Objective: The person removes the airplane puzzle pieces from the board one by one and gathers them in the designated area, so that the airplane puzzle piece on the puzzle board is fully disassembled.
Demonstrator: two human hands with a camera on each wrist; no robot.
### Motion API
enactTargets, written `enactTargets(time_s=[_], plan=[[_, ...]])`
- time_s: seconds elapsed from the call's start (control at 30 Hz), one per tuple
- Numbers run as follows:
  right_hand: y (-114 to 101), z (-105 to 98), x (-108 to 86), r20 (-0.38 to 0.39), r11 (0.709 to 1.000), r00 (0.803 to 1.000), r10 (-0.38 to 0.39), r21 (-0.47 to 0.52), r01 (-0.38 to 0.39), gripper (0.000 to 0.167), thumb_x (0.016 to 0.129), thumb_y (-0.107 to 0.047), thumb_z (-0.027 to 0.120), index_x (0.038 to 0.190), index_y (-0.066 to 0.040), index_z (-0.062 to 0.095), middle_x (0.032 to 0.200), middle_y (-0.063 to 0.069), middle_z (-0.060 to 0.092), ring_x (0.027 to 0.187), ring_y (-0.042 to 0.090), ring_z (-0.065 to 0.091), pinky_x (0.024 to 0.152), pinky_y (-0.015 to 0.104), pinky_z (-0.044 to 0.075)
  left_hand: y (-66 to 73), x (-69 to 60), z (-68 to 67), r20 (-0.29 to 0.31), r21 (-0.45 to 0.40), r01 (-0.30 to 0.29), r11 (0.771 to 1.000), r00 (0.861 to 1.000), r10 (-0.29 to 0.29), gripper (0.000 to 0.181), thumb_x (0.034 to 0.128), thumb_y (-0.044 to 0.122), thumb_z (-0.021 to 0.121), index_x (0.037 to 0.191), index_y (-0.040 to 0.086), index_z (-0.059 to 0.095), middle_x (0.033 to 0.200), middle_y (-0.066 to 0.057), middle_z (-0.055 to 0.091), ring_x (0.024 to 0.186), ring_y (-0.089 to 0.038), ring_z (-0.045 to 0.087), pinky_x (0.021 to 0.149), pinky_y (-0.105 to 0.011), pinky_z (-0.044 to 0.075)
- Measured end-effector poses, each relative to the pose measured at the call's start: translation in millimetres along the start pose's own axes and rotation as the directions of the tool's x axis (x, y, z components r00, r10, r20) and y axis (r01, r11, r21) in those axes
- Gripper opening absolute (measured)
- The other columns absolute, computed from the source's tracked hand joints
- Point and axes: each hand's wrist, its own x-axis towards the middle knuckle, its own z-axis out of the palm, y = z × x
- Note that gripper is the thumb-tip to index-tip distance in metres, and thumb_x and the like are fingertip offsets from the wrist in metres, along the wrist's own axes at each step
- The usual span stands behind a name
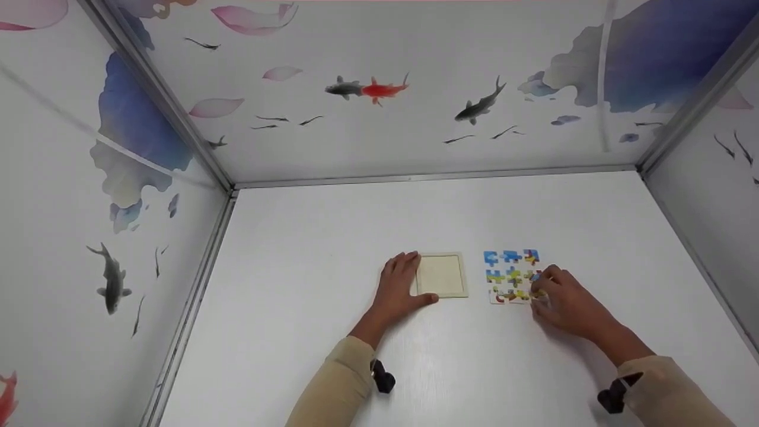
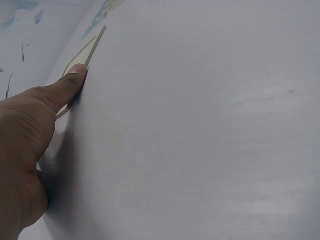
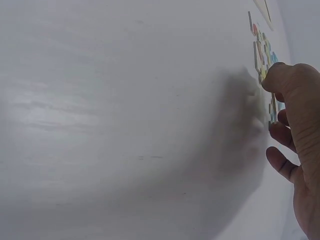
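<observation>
A square wooden puzzle tray (image 1: 440, 276), pale and bare inside, lies flat on the white table. My left hand (image 1: 398, 284) touches it from the left, fingers along its left side and the outstretched thumb at its near edge. To its right, several colourful jigsaw pieces (image 1: 511, 276) lie spaced out in rows. My right hand (image 1: 572, 302) is at the near right corner of these pieces, pinching a jigsaw piece (image 1: 539, 295) between thumb and fingers. Part of that piece is hidden by the fingers. The left wrist view shows the thumb (image 2: 70, 85) against the tray's edge.
White panels with painted fish and petals enclose the table at the back (image 1: 409, 136), left (image 1: 53, 237) and right (image 1: 735, 207). Metal strips run along the seams. A black device (image 1: 384, 378) sits at the left cuff, and another black device (image 1: 614, 396) at the right.
</observation>
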Motion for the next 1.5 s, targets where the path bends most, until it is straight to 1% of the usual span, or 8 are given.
enactTargets(time_s=[0.27, 0.67, 0.87, 0.97, 1.17, 1.33, 1.43, 1.5], plan=[[0.8, -1.4, -6.4, 0.033, 0.999, 0.999, 0.037, 0.003, -0.037, 0.015, 0.094, -0.011, 0.084, 0.107, -0.013, 0.077, 0.114, 0.008, 0.064, 0.104, 0.022, 0.057, 0.089, 0.050, 0.057, 0.0, -0.8, 3.5, 0.006, -0.017, 0.030, 0.999, 1.000, -0.030, 0.105, 0.0960, 0.055, 0.083, 0.174, 0.006, 0.034, 0.180, -0.009, 0.035, 0.169, -0.040, 0.025, 0.136, -0.060, 0.026], [-4.1, -4.5, -7.6, 0.029, 0.999, 0.999, 0.033, -0.005, -0.033, 0.017, 0.093, -0.011, 0.086, 0.108, -0.012, 0.077, 0.115, 0.009, 0.066, 0.105, 0.025, 0.061, 0.092, 0.053, 0.059, 1.1, -0.7, 4.0, 0.004, -0.013, 0.030, 0.999, 1.000, -0.029, 0.105, 0.0947, 0.058, 0.083, 0.174, 0.006, 0.035, 0.179, -0.010, 0.037, 0.168, -0.040, 0.026, 0.136, -0.059, 0.026], [-4.8, -5.8, -6.1, 0.036, 0.999, 0.999, 0.031, -0.018, -0.030, 0.016, 0.094, -0.012, 0.086, 0.108, -0.011, 0.078, 0.115, 0.011, 0.067, 0.106, 0.027, 0.063, 0.093, 0.054, 0.060, -5.0, 2.0, 5.9, 0.003, -0.037, 0.002, 0.999, 1.000, -0.002, 0.106, 0.0950, 0.057, 0.083, 0.173, 0.004, 0.034, 0.180, -0.012, 0.036, 0.168, -0.042, 0.025, 0.137, -0.061, 0.023], [-3.7, -5.5, -4.6, 0.035, 0.999, 0.999, 0.025, -0.028, -0.024, 0.015, 0.095, -0.012, 0.086, 0.108, -0.011, 0.079, 0.116, 0.012, 0.068, 0.105, 0.027, 0.063, 0.092, 0.054, 0.059, -6.9, 2.2, 6.0, -0.017, -0.058, -0.019, 0.998, 1.000, 0.018, 0.106, 0.0945, 0.058, 0.083, 0.172, 0.003, 0.035, 0.179, -0.013, 0.037, 0.167, -0.044, 0.026, 0.135, -0.064, 0.023], [-1.1, -3.4, -4.1, 0.025, 0.999, 0.999, 0.032, -0.040, -0.031, 0.012, 0.096, -0.014, 0.085, 0.108, -0.013, 0.081, 0.116, 0.010, 0.070, 0.104, 0.026, 0.060, 0.091, 0.054, 0.056, -12.9, 4.1, 12.7, -0.037, -0.076, -0.019, 0.997, 0.999, 0.016, 0.107, 0.0944, 0.059, 0.083, 0.174, 0.007, 0.034, 0.180, -0.009, 0.036, 0.168, -0.041, 0.024, 0.136, -0.063, 0.023], [-1.2, -2.0, -5.1, 0.011, 0.999, 1.000, 0.022, -0.049, -0.022, 0.012, 0.096, -0.014, 0.085, 0.107, -0.013, 0.083, 0.115, 0.010, 0.071, 0.103, 0.026, 0.060, 0.089, 0.053, 0.056, -14.9, 2.8, 13.3, -0.057, -0.067, -0.040, 0.997, 0.998, 0.037, 0.110, 0.0934, 0.069, 0.078, 0.174, 0.008, 0.035, 0.179, -0.008, 0.037, 0.168, -0.040, 0.026, 0.135, -0.063, 0.026], [-2.2, -1.9, -5.5, 0.003, 0.998, 1.000, 0.009, -0.058, -0.009, 0.011, 0.095, -0.014, 0.085, 0.106, -0.012, 0.083, 0.114, 0.010, 0.071, 0.101, 0.026, 0.061, 0.087, 0.052, 0.056, -13.6, 1.6, 10.3, -0.052, -0.071, -0.051, 0.996, 0.998, 0.047, 0.115, 0.0925, 0.079, 0.071, 0.174, 0.007, 0.034, 0.179, -0.010, 0.037, 0.168, -0.041, 0.026, 0.135, -0.064, 0.026], [-2.6, -1.8, -6.2, -0.002, 0.998, 1.000, 0.006, -0.061, -0.006, 0.010, 0.095, -0.013, 0.086, 0.105, -0.012, 0.084, 0.113, 0.010, 0.071, 0.102, 0.027, 0.062, 0.087, 0.052, 0.056, -11.1, 0.9, 7.7, -0.044, -0.070, -0.054, 0.996, 0.998, 0.051, 0.115, 0.0932, 0.079, 0.070, 0.174, 0.006, 0.034, 0.179, -0.011, 0.036, 0.168, -0.042, 0.025, 0.135, -0.064, 0.025]])
